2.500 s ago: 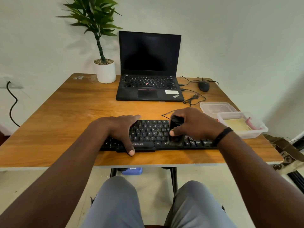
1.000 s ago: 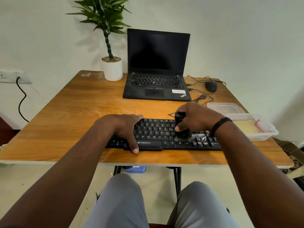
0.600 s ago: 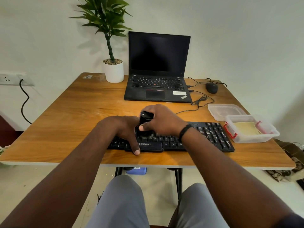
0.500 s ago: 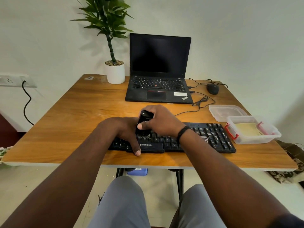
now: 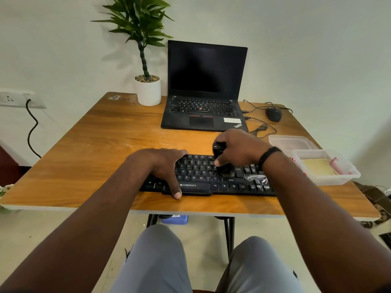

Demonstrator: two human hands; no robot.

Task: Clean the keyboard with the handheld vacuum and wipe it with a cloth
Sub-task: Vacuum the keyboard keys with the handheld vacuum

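Sat at a wooden table (image 5: 88,149), knees in grey trousers (image 5: 156,261) under its near edge. Black keyboard (image 5: 203,178) lay flat along the near side of the table, parallel to that edge, space bar toward the body. Left hand (image 5: 163,166) rested on the keyboard's left part, fingers relaxed and spread over the keys, thumb stretched down across the front rim to the tabletop; grasped nothing, only pressed down. Right hand (image 5: 239,149) curled round a small black handheld vacuum (image 5: 220,159), thumb on its near face, fingers wrapped behind. Vacuum stood nearly upright, nozzle end down on the keys right of the letter block, close to the keyboard's middle-right; exact contact point blurred. Dark band (image 5: 268,155) sat on the right wrist. Part of the keyboard's right end hid under the right forearm.

Farther back, open black laptop (image 5: 205,89) with dark screen, facing the body. White pot with a green plant (image 5: 148,89) stood just left of the laptop, at the back edge. Black mouse (image 5: 274,114) lay at the back right corner, thin cables (image 5: 260,127) trailing between it and the laptop. On the right side, clear plastic box (image 5: 338,178) held a pale yellow cloth (image 5: 317,167); beside it, toward the back, its clear lid (image 5: 289,141) lay flat. Box near the keyboard's right end, whether touching could not be told. Wall socket (image 5: 12,99) with a black cord (image 5: 31,127) hung at far left. Blue object (image 5: 175,218) on the floor under the table.
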